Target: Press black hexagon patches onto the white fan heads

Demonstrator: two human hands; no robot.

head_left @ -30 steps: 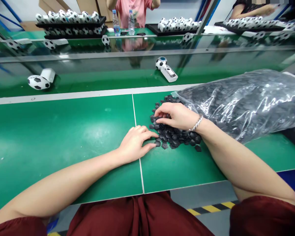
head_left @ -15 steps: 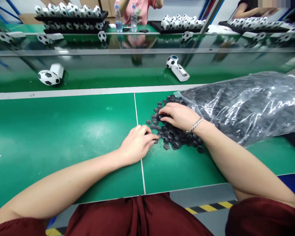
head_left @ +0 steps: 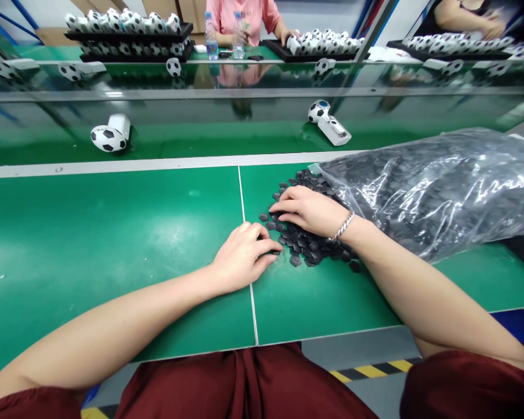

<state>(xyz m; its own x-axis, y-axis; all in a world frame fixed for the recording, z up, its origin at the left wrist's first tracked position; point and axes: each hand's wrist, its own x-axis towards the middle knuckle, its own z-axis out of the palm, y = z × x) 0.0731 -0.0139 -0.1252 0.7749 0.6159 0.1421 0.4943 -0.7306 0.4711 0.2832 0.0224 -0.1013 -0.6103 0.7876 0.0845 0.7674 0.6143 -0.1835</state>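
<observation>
A heap of small black pentagon-shaped pieces (head_left: 308, 244) lies on the green table, spilling from the mouth of a clear plastic bag (head_left: 436, 186). My left hand (head_left: 247, 256) rests at the heap's left edge, thumb and fingers closed on a black pentagon piece (head_left: 276, 252). Over the heap's upper left part is my right hand (head_left: 308, 210), a braided bracelet at its wrist. Its fingers curl down onto the pieces, and its fingertips are at a dark piece; the grip itself is partly hidden.
Beyond a white strip (head_left: 179, 163), a green conveyor belt carries white football-patterned devices, one at left (head_left: 109, 138) and one at right (head_left: 332, 125). Across it stand black trays of footballs (head_left: 128, 36), water bottles (head_left: 211, 38) and a person in a pink shirt (head_left: 255, 17).
My right hand has shifted slightly left and down over the heap. My left hand stays in place, its fingertips closing on a piece. The football devices on the belt have moved right.
</observation>
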